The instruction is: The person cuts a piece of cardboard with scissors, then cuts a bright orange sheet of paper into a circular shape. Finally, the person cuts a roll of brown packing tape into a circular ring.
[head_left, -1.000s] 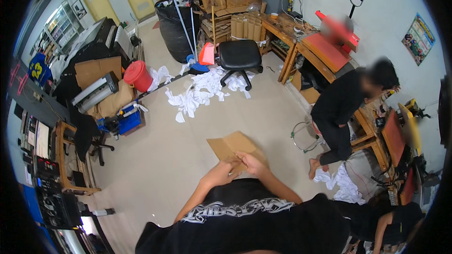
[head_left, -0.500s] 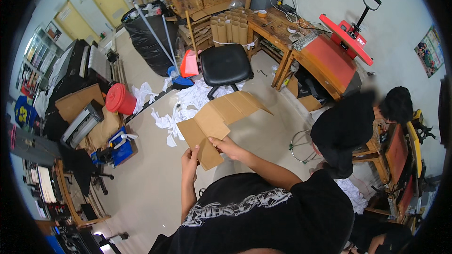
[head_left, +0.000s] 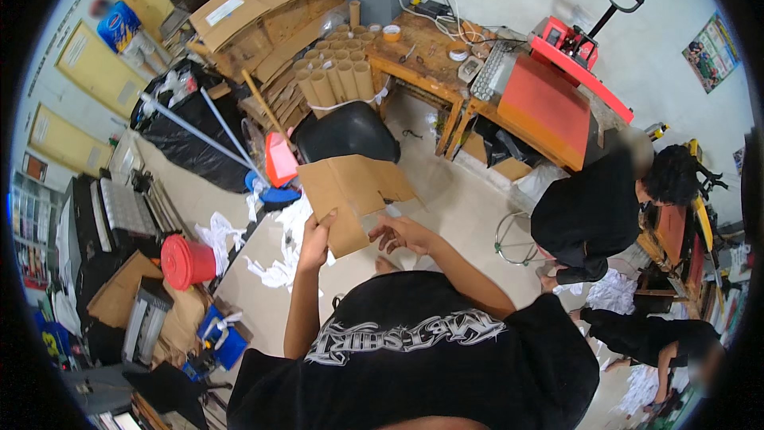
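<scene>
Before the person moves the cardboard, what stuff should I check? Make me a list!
1. Left hand gripping the cardboard: ok, its thumb presses on the near side.
2. Right hand gripping it too: not ok, that hand is open.
3. Cardboard lying flat: not ok, it's bent along creases.
4. Cardboard clear of the black chair: cannot tell, they overlap in this view.
5. Floor clear of white scraps: not ok, some lie there.

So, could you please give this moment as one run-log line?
left hand: gripping creased cardboard | right hand: half-open beside it, contact unclear | beyond: black chair
</scene>
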